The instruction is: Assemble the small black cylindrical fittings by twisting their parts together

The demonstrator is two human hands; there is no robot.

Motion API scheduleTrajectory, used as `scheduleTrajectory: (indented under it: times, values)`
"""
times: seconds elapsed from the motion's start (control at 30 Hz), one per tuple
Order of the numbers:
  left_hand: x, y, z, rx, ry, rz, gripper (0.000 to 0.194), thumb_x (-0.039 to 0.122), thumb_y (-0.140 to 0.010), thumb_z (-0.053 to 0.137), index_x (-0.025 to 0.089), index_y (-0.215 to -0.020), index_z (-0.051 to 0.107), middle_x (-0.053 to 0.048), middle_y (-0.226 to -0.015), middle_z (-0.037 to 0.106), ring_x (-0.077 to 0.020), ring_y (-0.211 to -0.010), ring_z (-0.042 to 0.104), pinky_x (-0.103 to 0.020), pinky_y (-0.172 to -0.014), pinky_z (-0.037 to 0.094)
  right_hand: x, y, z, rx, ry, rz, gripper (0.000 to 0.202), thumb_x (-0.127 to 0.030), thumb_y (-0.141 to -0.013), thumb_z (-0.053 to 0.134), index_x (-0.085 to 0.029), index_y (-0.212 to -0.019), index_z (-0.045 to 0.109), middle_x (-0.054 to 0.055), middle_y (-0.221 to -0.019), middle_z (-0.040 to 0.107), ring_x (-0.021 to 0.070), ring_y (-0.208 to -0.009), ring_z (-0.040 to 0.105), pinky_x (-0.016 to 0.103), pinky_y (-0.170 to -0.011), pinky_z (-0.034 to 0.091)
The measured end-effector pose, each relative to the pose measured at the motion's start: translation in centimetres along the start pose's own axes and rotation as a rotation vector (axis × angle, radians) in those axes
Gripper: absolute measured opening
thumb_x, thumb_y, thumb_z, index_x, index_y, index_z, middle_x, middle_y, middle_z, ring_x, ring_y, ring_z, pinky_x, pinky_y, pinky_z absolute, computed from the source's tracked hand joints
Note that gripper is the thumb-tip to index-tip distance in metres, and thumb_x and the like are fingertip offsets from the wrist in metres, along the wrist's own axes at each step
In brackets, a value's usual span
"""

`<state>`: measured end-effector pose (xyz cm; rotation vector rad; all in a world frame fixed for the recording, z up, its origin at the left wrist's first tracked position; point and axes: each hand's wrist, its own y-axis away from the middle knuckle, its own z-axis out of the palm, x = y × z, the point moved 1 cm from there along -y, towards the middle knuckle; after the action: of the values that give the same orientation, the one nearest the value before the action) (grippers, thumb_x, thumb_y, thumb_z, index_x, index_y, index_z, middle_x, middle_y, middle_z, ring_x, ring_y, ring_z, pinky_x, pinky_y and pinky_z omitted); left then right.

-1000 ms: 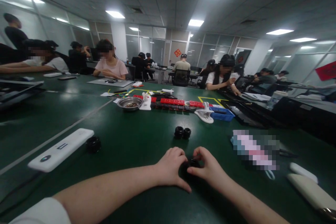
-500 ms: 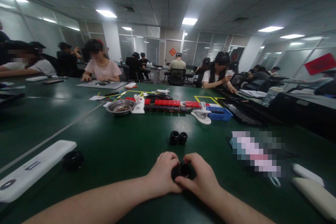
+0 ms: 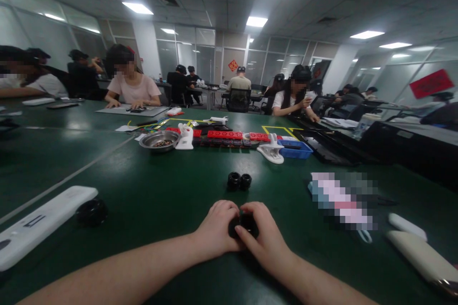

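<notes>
Between both hands, low over the green table, is a black ring-shaped part, mostly covered by fingers. My left hand is closed around its left side, fingers curled over. From the right, my right hand grips it, with the thumb lying across the front and the fingers bent over the far side. Whether it is one part or two fitted together I cannot tell. Just beyond the hands, two similar black round parts stand side by side. A larger black round part sits to the left.
A long white device lies on the left. Farther back are a metal bowl with small pieces, a row of red blocks, white clamps and a blue tray. A beige case lies at right. Other people sit around.
The view has shifted a little, so everything sits slightly higher and further left. My hands have drawn closer round the black part, and its opening shows less.
</notes>
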<state>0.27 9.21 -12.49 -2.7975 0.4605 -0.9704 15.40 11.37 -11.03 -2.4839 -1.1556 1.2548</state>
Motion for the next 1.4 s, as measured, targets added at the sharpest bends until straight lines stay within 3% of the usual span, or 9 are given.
scheduleTrajectory:
  times: [0.13,0.27,0.47,0.7,0.87,1.0,1.1,1.27,1.4]
  values:
    - [-0.2,-0.1,-0.5,-0.054,0.024,0.024,0.040,0.031,-0.053,0.070,0.017,-0.087,0.056,-0.004,-0.093,0.054,-0.0222,-0.090,0.048,-0.036,-0.083,0.039,-0.2,0.1,-0.6,-0.071,-0.115,-0.056,0.043,-0.013,-0.072,0.048,-0.019,-0.114,0.041,0.009,-0.109,0.053,0.0221,-0.101,0.050,0.039,-0.089,0.041]
    - [-0.4,-0.3,-0.8,-0.087,0.009,0.075,0.041,0.034,-0.050,0.073,0.018,-0.084,0.055,-0.003,-0.097,0.054,-0.0231,-0.095,0.047,-0.042,-0.095,0.028,-0.2,0.2,-0.4,-0.061,-0.082,-0.038,0.058,-0.016,-0.066,0.057,-0.019,-0.120,0.036,0.011,-0.118,0.047,0.0258,-0.109,0.045,0.043,-0.094,0.036]
    - [-0.2,-0.3,-0.6,-0.054,-0.009,0.016,0.041,0.038,-0.051,0.072,0.018,-0.081,0.053,-0.004,-0.093,0.051,-0.0224,-0.088,0.047,-0.036,-0.082,0.039,0.7,0.0,0.3,-0.013,-0.120,0.079,0.043,-0.016,-0.065,0.058,-0.020,-0.106,0.044,0.007,-0.098,0.055,0.0227,-0.092,0.053,0.040,-0.084,0.043]
    - [-0.8,-0.4,-0.4,-0.059,0.025,0.039,0.047,0.037,-0.052,0.072,0.018,-0.090,0.051,-0.005,-0.097,0.050,-0.0236,-0.093,0.045,-0.036,-0.083,0.039,0.4,0.3,-0.3,-0.087,-0.169,-0.033,0.058,-0.014,-0.067,0.053,-0.020,-0.121,0.034,0.011,-0.121,0.045,0.0248,-0.112,0.043,0.043,-0.096,0.035]
    - [-0.7,-0.5,-0.4,-0.055,0.018,0.034,0.042,0.037,-0.052,0.071,0.018,-0.084,0.051,-0.004,-0.093,0.050,-0.0223,-0.089,0.046,-0.035,-0.080,0.040,0.8,0.0,-0.1,-0.001,-0.144,0.089,0.044,-0.019,-0.068,0.057,-0.018,-0.110,0.042,0.009,-0.099,0.056,0.0238,-0.094,0.054,0.041,-0.085,0.043]
    - [-0.5,-0.4,-0.6,-0.080,0.019,0.029,0.052,0.038,-0.053,0.071,0.019,-0.096,0.051,-0.005,-0.097,0.050,-0.0241,-0.093,0.046,-0.038,-0.084,0.038,0.6,0.1,-0.4,-0.128,-0.202,-0.032,0.057,-0.008,-0.065,0.047,-0.021,-0.120,0.036,0.009,-0.118,0.050,0.0227,-0.110,0.046,0.042,-0.095,0.036]
    - [-0.5,-0.4,-0.7,-0.097,0.006,0.023,0.046,0.040,-0.054,0.070,0.018,-0.090,0.052,-0.005,-0.096,0.050,-0.0244,-0.093,0.046,-0.038,-0.084,0.038,0.5,0.3,-0.5,-0.138,-0.169,-0.040,0.062,-0.012,-0.068,0.050,-0.021,-0.126,0.030,0.010,-0.127,0.041,0.0250,-0.118,0.038,0.046,-0.099,0.030]
    - [-0.6,-0.4,-0.6,-0.080,0.000,0.044,0.039,0.039,-0.053,0.071,0.018,-0.078,0.049,-0.004,-0.097,0.050,-0.0232,-0.092,0.046,-0.036,-0.081,0.039,1.1,0.1,0.0,0.017,-0.097,0.078,0.059,-0.024,-0.065,0.063,-0.019,-0.117,0.037,0.010,-0.108,0.050,0.0260,-0.102,0.049,0.043,-0.089,0.040]
    - [-0.4,-0.4,-0.6,-0.089,-0.001,0.035,0.041,0.036,-0.052,0.071,0.019,-0.082,0.050,-0.004,-0.095,0.050,-0.0231,-0.090,0.046,-0.035,-0.080,0.039,1.1,0.1,-0.1,-0.018,-0.111,0.071,0.059,-0.016,-0.064,0.059,-0.020,-0.118,0.036,0.007,-0.101,0.052,0.0235,-0.097,0.051,0.042,-0.088,0.040]
